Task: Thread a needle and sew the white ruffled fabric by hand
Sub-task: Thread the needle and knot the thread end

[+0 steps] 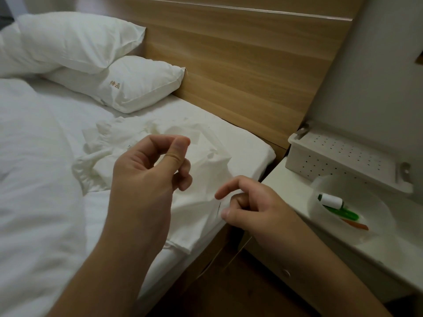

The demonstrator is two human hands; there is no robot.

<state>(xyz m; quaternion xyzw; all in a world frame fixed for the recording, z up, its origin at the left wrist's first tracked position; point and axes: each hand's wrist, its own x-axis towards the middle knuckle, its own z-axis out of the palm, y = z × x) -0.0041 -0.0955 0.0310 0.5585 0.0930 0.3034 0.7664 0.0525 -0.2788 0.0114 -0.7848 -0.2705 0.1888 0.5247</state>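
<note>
The white ruffled fabric (146,143) lies crumpled on the bed near the mattress corner. My left hand (155,165) hovers above it with thumb and forefinger pinched; I see nothing between them. My right hand (251,209) is lower, over the mattress edge, with its fingers curled. A short dark needle (219,208) sticks out by its thumb. Two fine strands of thread (238,250) hang below this hand towards the floor. A white thread spool (332,200) lies in a bowl on the nightstand.
The white bowl (320,216) on the nightstand (295,186) also holds green and orange items. Behind it stands a perforated white box (343,156). Two pillows (128,85) lean on the wooden headboard (240,65). A white duvet (34,179) covers the bed's left side.
</note>
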